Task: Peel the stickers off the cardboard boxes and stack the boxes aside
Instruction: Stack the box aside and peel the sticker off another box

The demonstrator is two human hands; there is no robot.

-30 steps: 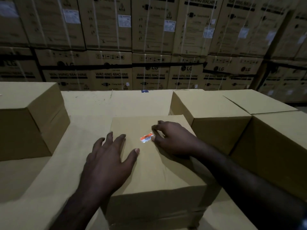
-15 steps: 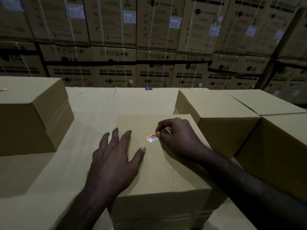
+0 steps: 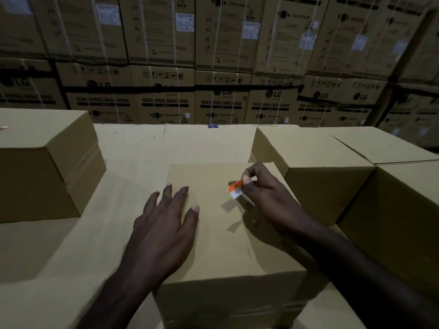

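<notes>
Head view is showing the right hand (image 3: 266,198) pinching an orange-and-white sticker (image 3: 235,189) between thumb and fingers, lifting it off the top of the middle cardboard box (image 3: 221,248). The left hand (image 3: 164,224) is lying flat with fingers spread, pressing on that box's top. More plain boxes (image 3: 316,167) are sitting just beside it.

Your box (image 3: 221,233) sits on the worktop (image 3: 133,148) directly before you. Your left hand (image 3: 164,224) lies on its top, your right hand (image 3: 263,198) further right, pinching the sticker (image 3: 235,189). Another box (image 3: 42,167) stands left, two more (image 3: 308,162) right; stacked cartons (image 3: 221,67) behind.
</notes>
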